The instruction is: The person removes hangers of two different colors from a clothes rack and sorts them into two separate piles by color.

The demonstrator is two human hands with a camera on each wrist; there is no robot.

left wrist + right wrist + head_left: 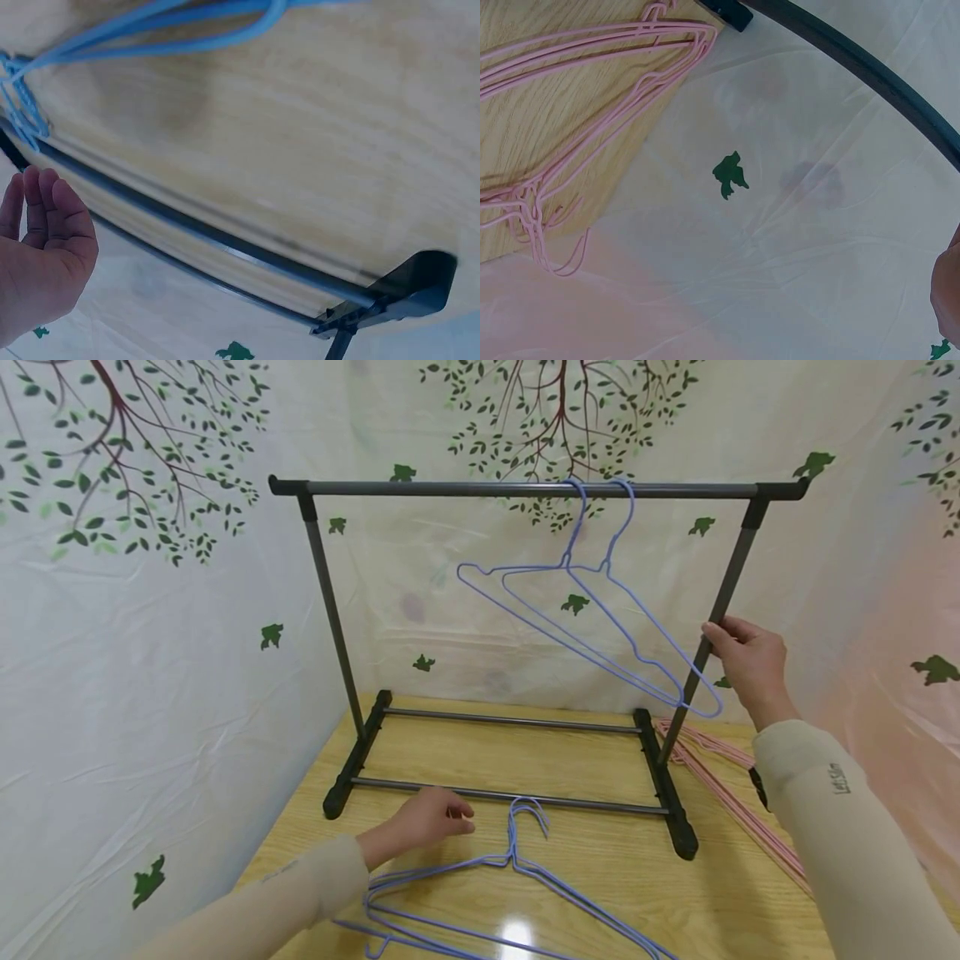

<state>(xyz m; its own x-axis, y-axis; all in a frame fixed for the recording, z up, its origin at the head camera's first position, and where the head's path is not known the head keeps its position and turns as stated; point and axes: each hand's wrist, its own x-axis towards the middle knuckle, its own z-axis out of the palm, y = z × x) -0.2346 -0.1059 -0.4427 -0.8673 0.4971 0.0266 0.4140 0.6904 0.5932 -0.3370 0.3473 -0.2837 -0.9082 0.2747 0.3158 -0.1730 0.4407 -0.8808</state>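
A dark metal clothes rack [480, 489] stands on the table. Two blue wire hangers [585, 527] hang from its top bar, right of the middle. My right hand [750, 664] holds the rack's right upright [729, 577] partway up, thumb in front; only its edge shows in the right wrist view. Near the front lower bar [592, 803], my left hand [431, 818] hovers with loosely bent fingers and nothing in them. Just in front of it, several blue hangers [558, 885] lie stacked on the table, their hooks toward the rack.
Several pink hangers [652, 82] lie in a bundle on the wooden table [495, 760], right of the rack's foot [681, 835]. Behind and around the table hangs a pale curtain [187, 677] printed with branches and green leaves.
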